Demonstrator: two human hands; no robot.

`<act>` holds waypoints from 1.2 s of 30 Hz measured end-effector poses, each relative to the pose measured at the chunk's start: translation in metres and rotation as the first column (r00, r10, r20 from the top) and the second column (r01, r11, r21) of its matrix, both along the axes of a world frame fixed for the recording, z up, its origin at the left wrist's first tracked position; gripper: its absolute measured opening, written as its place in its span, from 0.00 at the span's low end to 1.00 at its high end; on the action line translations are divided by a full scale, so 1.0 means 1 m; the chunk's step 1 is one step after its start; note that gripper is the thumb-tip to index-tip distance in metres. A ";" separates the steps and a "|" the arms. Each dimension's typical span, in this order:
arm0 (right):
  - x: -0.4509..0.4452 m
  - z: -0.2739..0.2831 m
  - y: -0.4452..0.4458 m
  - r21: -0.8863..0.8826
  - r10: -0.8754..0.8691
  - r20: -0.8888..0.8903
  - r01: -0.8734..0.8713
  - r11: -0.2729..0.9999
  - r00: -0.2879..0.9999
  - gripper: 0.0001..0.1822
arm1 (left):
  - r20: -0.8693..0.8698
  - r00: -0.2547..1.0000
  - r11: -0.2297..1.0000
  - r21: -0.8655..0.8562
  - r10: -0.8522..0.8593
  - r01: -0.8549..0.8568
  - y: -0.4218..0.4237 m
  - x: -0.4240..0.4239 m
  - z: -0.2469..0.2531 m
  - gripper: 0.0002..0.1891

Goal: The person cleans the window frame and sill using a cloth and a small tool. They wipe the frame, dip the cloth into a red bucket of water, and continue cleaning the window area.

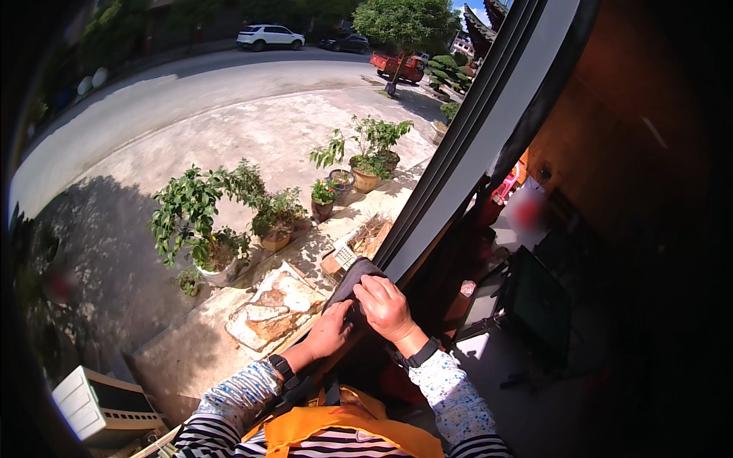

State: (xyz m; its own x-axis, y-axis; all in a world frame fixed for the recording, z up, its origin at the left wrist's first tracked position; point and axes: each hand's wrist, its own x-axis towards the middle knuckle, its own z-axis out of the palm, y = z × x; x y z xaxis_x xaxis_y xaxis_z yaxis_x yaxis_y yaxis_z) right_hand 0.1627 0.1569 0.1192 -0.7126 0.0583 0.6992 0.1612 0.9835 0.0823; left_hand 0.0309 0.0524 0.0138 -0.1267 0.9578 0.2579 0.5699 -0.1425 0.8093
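A dark grey cloth (350, 276) lies over the lower end of a grey metal window or door frame (458, 166). Pinched on the cloth's right edge is my right hand (383, 303), with its fingers bent. Just left of it and lower, my left hand (327, 335) rests its fingertips at the cloth's lower edge; whether it grips the cloth is hard to tell. Both wrists wear black bands, over patterned white sleeve covers.
Outside stand potted plants (220, 266), a white plastic crate (345, 256) and a stack of broken slabs (275, 312). An air-conditioner unit (114, 403) is at lower left. Indoors, at right, is a dark flat panel (538, 303).
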 end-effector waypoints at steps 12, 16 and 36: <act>0.010 -0.003 -0.110 -0.311 0.314 -0.093 -0.327 0.893 0.945 0.15 | 0.983 0.175 0.894 0.132 -0.061 -0.427 -0.026 -0.107 0.048 0.15; 0.051 -0.029 -0.100 -0.538 0.055 -0.047 -0.072 0.840 0.997 0.12 | 0.994 0.089 0.971 -0.040 0.063 -0.237 -0.053 -0.141 0.015 0.16; 0.140 -0.088 -0.115 -0.868 -0.336 -0.054 0.122 0.481 0.940 0.05 | -0.260 0.964 0.951 -0.309 -0.059 -0.025 -0.073 0.006 0.009 0.32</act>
State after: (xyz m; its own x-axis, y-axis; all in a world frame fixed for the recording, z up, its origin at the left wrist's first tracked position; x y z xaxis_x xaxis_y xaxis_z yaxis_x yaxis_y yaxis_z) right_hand 0.3029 0.0419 0.0315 -0.4405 0.8338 0.3327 0.2981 0.4854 -0.8219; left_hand 0.0367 -0.0207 0.0227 -0.0778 0.9966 -0.0271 0.7673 0.0772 0.6366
